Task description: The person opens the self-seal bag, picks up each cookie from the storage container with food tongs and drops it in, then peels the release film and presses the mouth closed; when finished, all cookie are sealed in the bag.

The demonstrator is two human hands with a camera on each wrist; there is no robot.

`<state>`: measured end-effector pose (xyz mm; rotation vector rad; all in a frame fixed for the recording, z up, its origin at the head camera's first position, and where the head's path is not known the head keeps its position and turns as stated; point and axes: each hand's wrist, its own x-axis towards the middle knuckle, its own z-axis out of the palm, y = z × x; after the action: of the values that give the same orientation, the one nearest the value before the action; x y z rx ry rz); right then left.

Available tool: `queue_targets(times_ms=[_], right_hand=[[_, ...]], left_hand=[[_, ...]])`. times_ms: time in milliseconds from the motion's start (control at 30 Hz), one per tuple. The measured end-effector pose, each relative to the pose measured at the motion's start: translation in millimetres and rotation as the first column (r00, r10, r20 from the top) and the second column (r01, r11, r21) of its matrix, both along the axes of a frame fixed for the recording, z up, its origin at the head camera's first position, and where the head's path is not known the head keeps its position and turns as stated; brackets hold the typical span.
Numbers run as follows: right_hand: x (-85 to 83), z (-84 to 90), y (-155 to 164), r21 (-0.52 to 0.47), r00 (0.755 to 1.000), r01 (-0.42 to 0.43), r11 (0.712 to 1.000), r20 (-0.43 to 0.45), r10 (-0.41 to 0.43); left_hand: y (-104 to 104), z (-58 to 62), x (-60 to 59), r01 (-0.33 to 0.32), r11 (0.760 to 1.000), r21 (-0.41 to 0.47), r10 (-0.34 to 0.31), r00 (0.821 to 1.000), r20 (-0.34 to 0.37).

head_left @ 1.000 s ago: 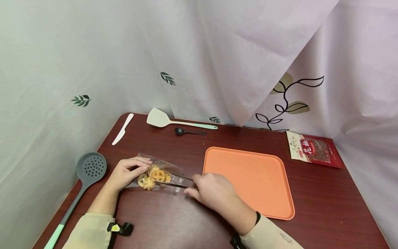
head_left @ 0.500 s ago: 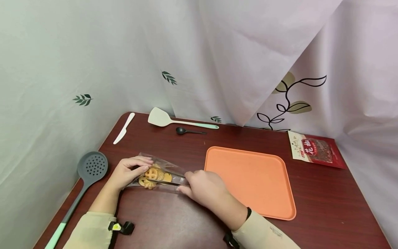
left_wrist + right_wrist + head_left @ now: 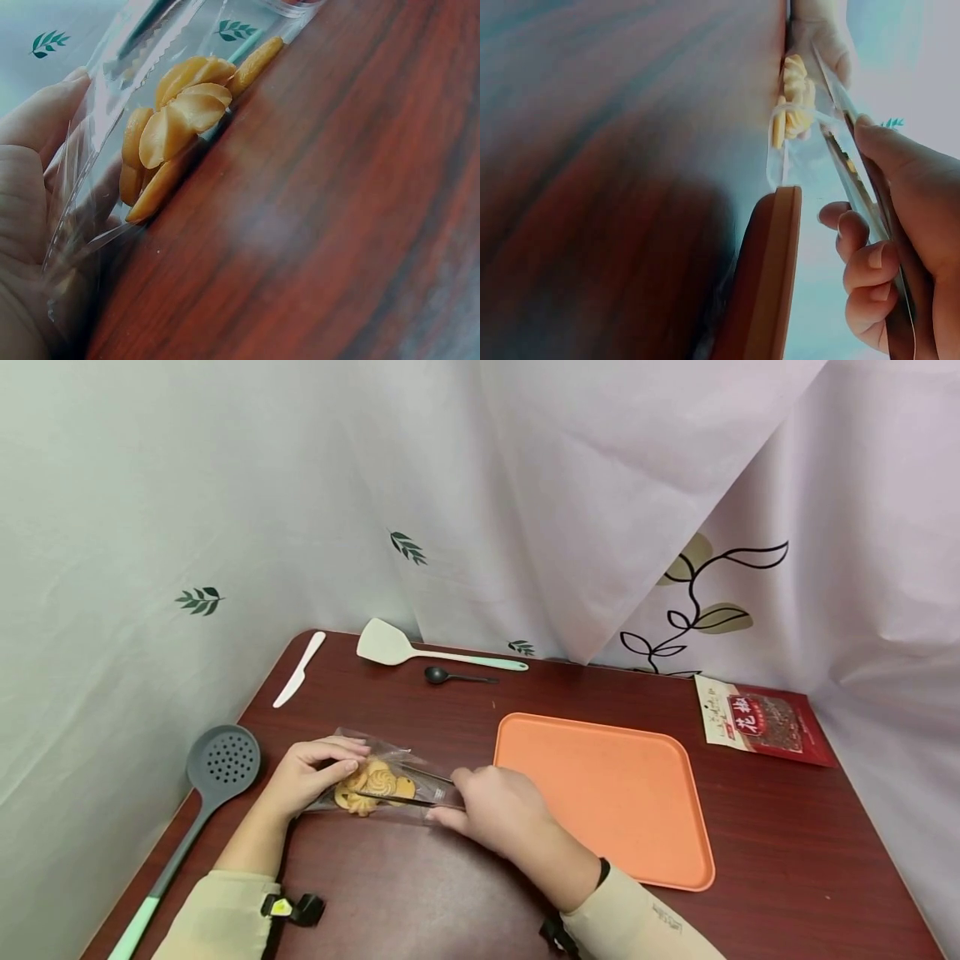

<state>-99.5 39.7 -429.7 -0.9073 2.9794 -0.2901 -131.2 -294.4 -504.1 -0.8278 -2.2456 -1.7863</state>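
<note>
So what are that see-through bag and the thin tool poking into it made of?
The bag looks like thin clear plastic film: glossy, crinkled, cookies showing through. The tongs held by the right hand look like polished metal, mirror-shiny in the right wrist view.

The head view looks from above and behind the person, forward and down over the dark red table (image 3: 420,893). It is the widest view and takes in the curtain at 12 o'clock, the orange tray (image 3: 615,793) at 3 o'clock and both hands near the middle.

The left wrist view sits very low and very near, almost on the table surface (image 3: 315,225). It faces along the left hand (image 3: 30,217) toward the clear bag of cookies (image 3: 176,127) at 11 o'clock.

The right wrist view is also low and close but turned on its side. It faces past the right hand (image 3: 900,247) at 4 o'clock toward the same bag (image 3: 795,112) at 1 o'clock.

All three views share the bag (image 3: 375,777).
</note>
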Motion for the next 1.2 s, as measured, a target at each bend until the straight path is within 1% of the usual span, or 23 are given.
queue_targets(times_ms=[267, 500, 633, 733, 833, 967, 1067, 1200], right_hand=[[2.9, 0.4, 16.0, -0.029, 0.999, 0.025, 0.999, 0.031, -0.024], [5.7, 1.4, 31.2, -0.062, 0.997, 0.066, 0.996, 0.035, -0.064], [7.6, 0.9, 41.8, -0.081, 0.996, 0.091, 0.993, 0.031, -0.089], [10.0, -1.5, 51.1, -0.12, 0.992, 0.122, 0.985, 0.029, -0.119], [11.7, -4.3, 61.1, -0.166, 0.991, 0.131, 0.977, -0.002, -0.133], [13.1, -6.5, 77.0, -0.21, 0.989, 0.108, 0.972, -0.076, -0.126], [14.3, -7.2, 91.9, -0.247, 0.983, 0.096, 0.964, -0.129, -0.131], [16.2, -6.2, 115.3, -0.292, 0.971, 0.12, 0.949, -0.166, -0.174]], left_hand=[[-0.1, 1.5, 0.1, 0.003, 1.0, 0.001, -0.003, 1.0, -0.018], [0.0, 2.6, -0.3, -0.003, 1.0, -0.004, 0.004, 1.0, 0.017], [-0.1, 1.9, 0.1, -0.01, 1.0, -0.01, 0.01, 1.0, 0.024], [-0.5, 0.9, -0.7, -0.007, 1.0, -0.013, 0.008, 1.0, 0.02], [-0.7, 0.7, -0.9, -0.005, 1.0, -0.013, 0.005, 1.0, 0.009], [-1.2, 0.4, 0.1, -0.008, 1.0, -0.014, 0.008, 1.0, 0.003], [-1.0, -0.1, 0.3, -0.012, 1.0, -0.018, 0.012, 1.0, 0.004], [-0.1, -1.1, -0.7, -0.014, 1.0, -0.024, 0.014, 1.0, -0.016]])
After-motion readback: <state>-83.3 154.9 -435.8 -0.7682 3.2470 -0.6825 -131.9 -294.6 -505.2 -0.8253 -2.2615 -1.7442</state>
